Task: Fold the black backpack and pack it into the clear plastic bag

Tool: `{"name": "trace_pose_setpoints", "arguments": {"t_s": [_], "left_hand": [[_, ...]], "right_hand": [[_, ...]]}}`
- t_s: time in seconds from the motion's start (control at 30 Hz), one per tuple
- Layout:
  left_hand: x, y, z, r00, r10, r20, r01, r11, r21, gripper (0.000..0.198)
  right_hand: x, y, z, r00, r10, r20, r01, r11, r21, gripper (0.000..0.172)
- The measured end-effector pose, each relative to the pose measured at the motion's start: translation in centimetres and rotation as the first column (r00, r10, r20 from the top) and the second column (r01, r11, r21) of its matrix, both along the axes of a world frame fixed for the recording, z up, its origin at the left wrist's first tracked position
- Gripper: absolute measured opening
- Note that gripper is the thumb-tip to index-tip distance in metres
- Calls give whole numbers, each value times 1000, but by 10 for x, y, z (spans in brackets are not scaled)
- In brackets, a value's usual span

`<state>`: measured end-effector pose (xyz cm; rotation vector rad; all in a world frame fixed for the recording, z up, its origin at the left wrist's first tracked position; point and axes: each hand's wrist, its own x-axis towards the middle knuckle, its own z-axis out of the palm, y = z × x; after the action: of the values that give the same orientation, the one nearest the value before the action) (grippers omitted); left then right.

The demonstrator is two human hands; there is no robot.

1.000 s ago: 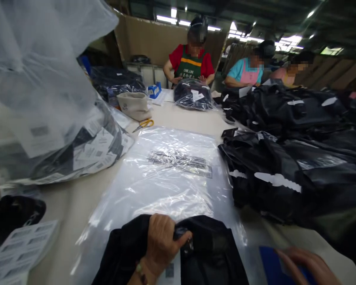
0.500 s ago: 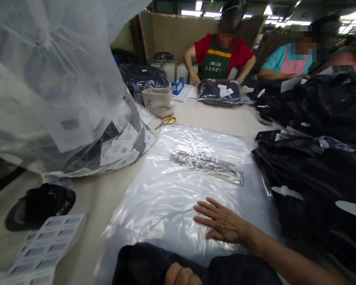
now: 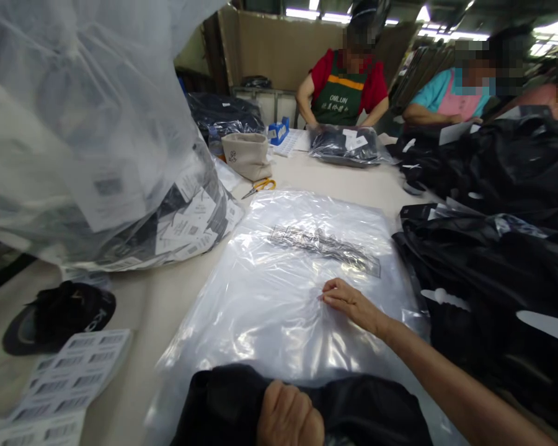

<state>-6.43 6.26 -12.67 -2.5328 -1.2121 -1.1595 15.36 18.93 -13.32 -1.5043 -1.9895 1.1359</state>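
Observation:
A stack of clear plastic bags (image 3: 260,279) with a printed text block lies on the table in front of me. My right hand (image 3: 351,303) is on the stack, its thumb and fingers pinching up the film of the top plastic bag, with creases running out from the fingertips. At the bottom edge, my left hand (image 3: 291,415) is closed in a fist around a folded black garment (image 3: 223,396), which lies over the near end of the bags.
A large translucent sack of labelled packs (image 3: 106,142) fills the left. Below it lie a black cap (image 3: 60,316) and barcode label sheets (image 3: 69,378). Yellow-handled scissors (image 3: 263,184) and a fabric pouch (image 3: 246,155) sit beyond. Black garments (image 3: 483,266) pile up right; co-workers stand opposite.
My right hand has gone from lying flat with spread fingers to pinching the film, slightly farther up the stack. The left fist and black garment have come further into view.

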Motion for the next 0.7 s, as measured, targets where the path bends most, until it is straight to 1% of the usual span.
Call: {"name": "trace_pose_setpoints", "arguments": {"t_s": [0.1, 0.17, 0.2, 0.27, 0.37, 0.43, 0.5, 0.57, 0.6, 0.63, 0.67, 0.7], "left_hand": [[8, 11, 0, 999, 8, 33, -7, 999, -33, 37], [13, 19, -3, 1000, 19, 22, -17, 996, -87, 37], [16, 23, -5, 1000, 26, 1, -26, 992, -127, 37], [19, 28, -12, 998, 54, -43, -61, 979, -192, 36], [18, 34, -24, 992, 95, -82, -109, 974, -196, 43], [16, 36, -31, 992, 79, -98, -98, 972, -211, 48], [14, 36, -36, 994, 65, -92, -87, 962, -260, 47], [14, 36, -40, 995, 93, -39, -100, 954, -281, 48], [14, 36, -41, 994, 112, -3, -109, 955, -275, 51], [15, 36, -43, 991, 131, 28, -119, 956, -267, 53], [16, 37, -44, 988, 145, 49, -127, 956, -263, 56], [16, 37, -45, 986, 156, 58, -136, 955, -263, 57]], "right_hand": [[-6, -1, 24, 983, -94, -156, 72, 987, -144, 37], [-11, -4, 34, 961, -132, -242, 82, 975, -209, 35], [-13, -6, 38, 955, -143, -261, 86, 972, -220, 33], [-16, -10, 43, 951, -164, -261, 112, 973, -203, 33], [-17, -14, 49, 954, -216, -207, 180, 967, -182, 36], [-16, -17, 54, 967, -191, -168, 159, 969, -189, 39], [-19, -24, 58, 993, -97, -60, 87, 984, -159, 40], [-24, -33, 59, 988, 18, 153, -14, 1000, -27, 50], [-28, -39, 58, 959, 65, 276, -84, 995, 59, 58], [-32, -44, 56, 920, 85, 383, -151, 978, 147, 64], [-35, -50, 52, 883, 76, 464, -202, 952, 228, 65], [-38, -54, 48, 851, 40, 524, -228, 926, 300, 65]]}}
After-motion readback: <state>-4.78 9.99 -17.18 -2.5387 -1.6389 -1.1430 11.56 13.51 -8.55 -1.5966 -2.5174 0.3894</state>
